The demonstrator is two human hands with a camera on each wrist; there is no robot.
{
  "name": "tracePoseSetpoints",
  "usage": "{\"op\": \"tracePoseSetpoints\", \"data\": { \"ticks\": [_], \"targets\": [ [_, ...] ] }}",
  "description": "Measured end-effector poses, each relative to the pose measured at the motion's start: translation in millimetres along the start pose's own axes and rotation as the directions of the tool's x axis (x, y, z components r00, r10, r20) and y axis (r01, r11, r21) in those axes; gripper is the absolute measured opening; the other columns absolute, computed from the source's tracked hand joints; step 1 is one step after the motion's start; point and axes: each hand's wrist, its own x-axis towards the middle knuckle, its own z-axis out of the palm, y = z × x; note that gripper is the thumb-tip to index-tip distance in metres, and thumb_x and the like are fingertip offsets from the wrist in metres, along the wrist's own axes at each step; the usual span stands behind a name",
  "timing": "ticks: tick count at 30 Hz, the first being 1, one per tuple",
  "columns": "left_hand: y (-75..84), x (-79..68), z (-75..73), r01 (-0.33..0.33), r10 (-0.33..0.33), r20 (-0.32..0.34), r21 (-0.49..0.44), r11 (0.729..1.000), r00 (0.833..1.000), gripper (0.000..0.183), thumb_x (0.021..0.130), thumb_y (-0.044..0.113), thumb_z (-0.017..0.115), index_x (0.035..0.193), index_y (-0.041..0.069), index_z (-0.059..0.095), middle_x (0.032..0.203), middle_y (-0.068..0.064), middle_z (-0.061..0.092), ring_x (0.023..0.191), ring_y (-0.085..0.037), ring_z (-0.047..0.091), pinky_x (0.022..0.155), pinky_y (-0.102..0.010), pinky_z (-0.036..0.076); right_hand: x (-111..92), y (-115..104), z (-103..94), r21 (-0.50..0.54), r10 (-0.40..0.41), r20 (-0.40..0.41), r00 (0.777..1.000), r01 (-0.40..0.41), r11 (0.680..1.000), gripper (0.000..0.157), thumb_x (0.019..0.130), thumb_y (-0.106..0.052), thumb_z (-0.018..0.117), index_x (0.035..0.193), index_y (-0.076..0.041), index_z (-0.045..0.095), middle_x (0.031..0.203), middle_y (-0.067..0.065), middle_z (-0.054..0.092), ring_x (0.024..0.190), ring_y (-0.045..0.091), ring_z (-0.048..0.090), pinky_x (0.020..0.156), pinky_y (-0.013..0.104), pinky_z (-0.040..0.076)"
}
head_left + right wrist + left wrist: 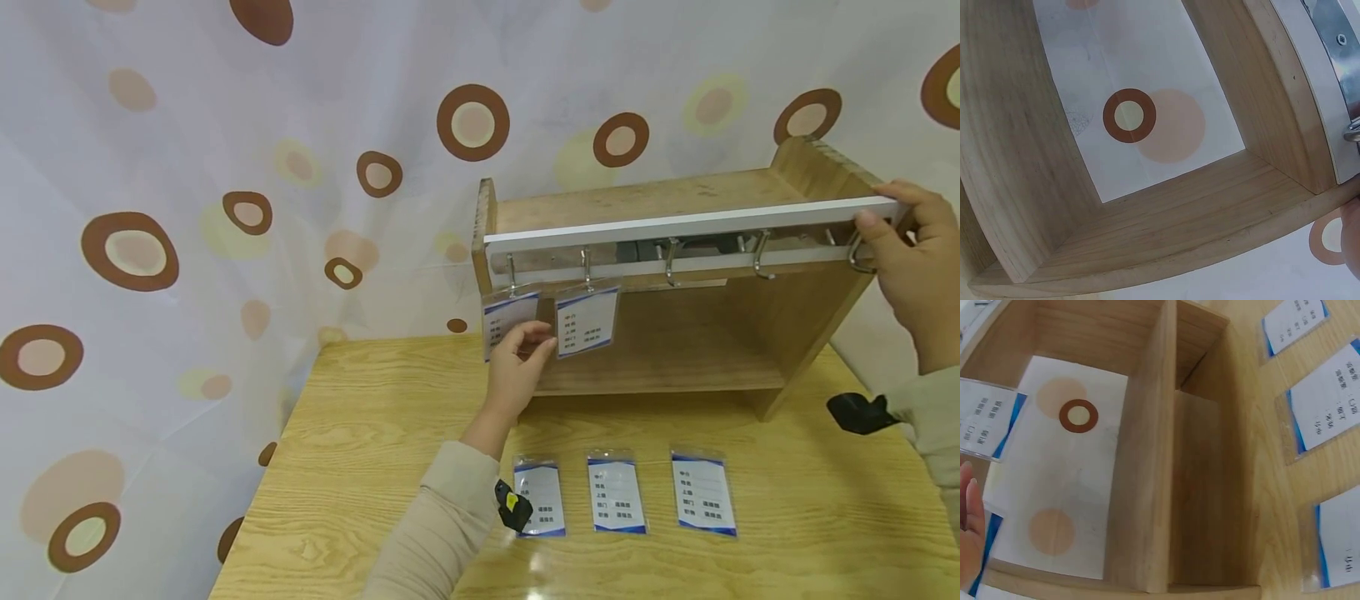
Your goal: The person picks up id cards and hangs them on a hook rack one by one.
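A wooden shelf (645,333) stands on the table, with a white hook rail (693,218) along its upper front. Two clear-sleeved name badges hang from the rail's two leftmost hooks: one badge (510,315) at the end, another badge (587,323) beside it. My left hand (517,367) is raised between them, fingertips right at the second badge's lower left edge, its fingers loosely bent. In the left wrist view that hand (969,534) shows only partly, between both badges. My right hand (924,267) grips the rail's right end, thumb on the front and fingers over the top.
Three more badges, a left badge (546,500), a middle badge (617,493) and a right badge (703,493), lie in a row on the wood-grain table (360,467) before the shelf. Several metal hooks, including a hook (761,254), line the rail. Behind hangs a dotted white curtain (300,108).
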Motion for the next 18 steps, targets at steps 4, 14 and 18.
{"op": "tracePoseSetpoints", "data": {
  "ticks": [4,14,18],
  "targets": [
    [-8.6,-7.2,-2.5,0.059,-0.059,0.017,0.012,0.998,0.998,0.015,0.083,0.003,0.055,0.095,-0.006,0.057,0.089,-0.014,0.057,0.078,-0.018,0.052,0.068,-0.023,0.044,0,0,0.1,-0.012,-0.005,0.002,1.0,0.005,1.0,0.032,0.087,-0.01,0.05,0.118,-0.016,0.052,0.11,-0.014,0.039,0.084,-0.002,0.035,0.088,0.02,0.026],
    [-37.4,-27.2,-10.1,0.109,-0.113,0.041,0.089,0.99,0.993,0.015,0.082,0.003,0.057,0.092,-0.007,0.058,0.087,-0.016,0.06,0.076,-0.022,0.054,0.067,-0.023,0.045,1,1,1.7,0.017,-0.013,-0.011,1.0,0.013,1.0,0.032,0.087,-0.005,0.049,0.118,-0.011,0.052,0.108,-0.014,0.04,0.087,-0.001,0.037,0.086,0.02,0.029],
    [-56.6,-35.8,-11.4,0.138,-0.144,0.056,0.093,0.986,0.988,0.014,0.081,0.003,0.057,0.091,-0.006,0.058,0.085,-0.014,0.059,0.074,-0.021,0.052,0.065,-0.022,0.044,0,0,2.3,0.01,-0.012,-0.01,1.0,0.012,1.0,0.032,0.087,-0.004,0.047,0.118,-0.011,0.051,0.108,-0.015,0.04,0.09,0.0,0.037,0.089,0.021,0.028]
  ]
}}
